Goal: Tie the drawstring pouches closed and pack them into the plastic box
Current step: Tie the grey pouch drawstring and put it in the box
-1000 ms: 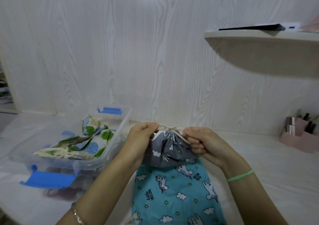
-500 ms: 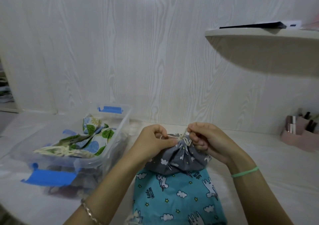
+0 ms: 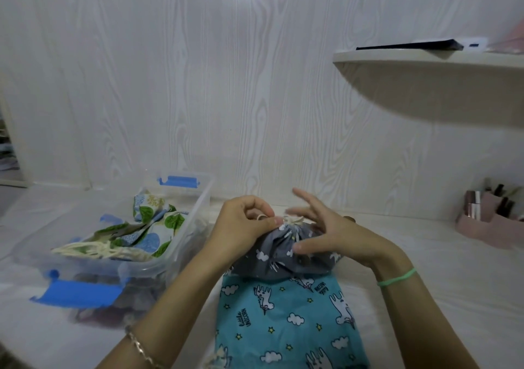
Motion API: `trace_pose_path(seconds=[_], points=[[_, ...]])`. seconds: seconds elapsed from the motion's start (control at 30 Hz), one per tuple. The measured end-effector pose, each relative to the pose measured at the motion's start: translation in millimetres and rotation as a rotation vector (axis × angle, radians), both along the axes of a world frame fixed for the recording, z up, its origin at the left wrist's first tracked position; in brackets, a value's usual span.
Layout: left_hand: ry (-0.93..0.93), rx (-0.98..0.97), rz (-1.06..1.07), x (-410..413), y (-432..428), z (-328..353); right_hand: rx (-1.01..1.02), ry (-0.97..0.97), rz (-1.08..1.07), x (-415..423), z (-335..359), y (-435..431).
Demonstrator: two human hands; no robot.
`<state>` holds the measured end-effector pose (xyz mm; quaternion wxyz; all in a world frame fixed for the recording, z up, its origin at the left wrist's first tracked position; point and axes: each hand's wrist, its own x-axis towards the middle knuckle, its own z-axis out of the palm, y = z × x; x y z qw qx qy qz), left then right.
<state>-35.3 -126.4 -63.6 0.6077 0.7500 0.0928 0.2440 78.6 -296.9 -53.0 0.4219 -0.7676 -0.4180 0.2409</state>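
Head view gives us both hands meeting over a grey fabric pouch (image 3: 283,259) printed with white clouds, which sits bunched and rounded on the white table (image 3: 425,258) just in front of the wood-grain wall. Its neck is gathered at the top, where the cream drawstring (image 3: 293,221) shows as a small knot of cord.

Our left hand (image 3: 246,227) is curled, thumb and forefinger pinching a loop of that cord just left of the gathered neck, so the pouch lies under and to the right of the pinch. Our right hand (image 3: 326,232) holds nothing. Its fingers are spread and mostly straight above the neck, and its thumb rests on the grey cloth lower down. A thin green band (image 3: 397,277) circles the right wrist and a chain bracelet (image 3: 139,346) the left.

Below the grey pouch, a flat teal fabric pouch (image 3: 286,317) with unicorns and stars lies on the table, its upper edge tucked under the grey one.

To the left stands the clear plastic box (image 3: 202,198) with blue latches, near the left forearm. Inside it we see leaf-print fabric pouches (image 3: 153,227) and a bundle of cream cords (image 3: 93,248).

At the far right sits a pink desk organiser (image 3: 487,224), and higher up a curved wall shelf (image 3: 425,59) carries a flat black object (image 3: 408,45).
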Motion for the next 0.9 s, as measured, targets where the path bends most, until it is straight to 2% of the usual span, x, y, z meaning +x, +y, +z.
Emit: trace_pose_path(seconds=[0.07,0.13,0.17,0.23,0.27,0.33,0.37,0.4,0.43,0.6,0.73,0.9], points=[[-0.068,0.125,0.128,-3,-5,2,-0.036,-0.047,0.062,-5,7,14],[-0.228,0.205,0.298,-15,-15,-2,0.131,-0.157,-0.047,-9,13,30],[-0.275,0.138,0.303,-24,-23,-7,0.238,-0.197,-0.124,-7,15,37],[-0.167,-0.119,0.187,-37,-40,-18,0.406,-0.255,-0.241,-4,22,48],[-0.046,-0.351,0.080,-34,-46,-23,0.472,-0.260,-0.270,-3,27,52],[0.285,-0.950,-0.111,-13,-40,-28,0.561,-0.233,-0.291,-7,33,62],[0.357,-1.197,-0.203,3,-31,-32,0.593,-0.223,-0.295,-10,36,66],[0.357,-1.340,-0.265,20,-20,-36,0.621,-0.208,-0.292,-12,38,70],[0.316,-1.405,-0.288,36,-13,-39,0.644,-0.180,-0.286,-15,39,72],[0.032,-1.383,-0.404,74,-4,-21,0.689,0.038,-0.202,-25,46,68],[-0.042,-1.317,-0.414,87,2,8,0.705,0.071,-0.162,-32,55,51],[-0.115,-1.022,-0.440,75,6,56,0.729,0.108,-0.107,-42,64,42]])
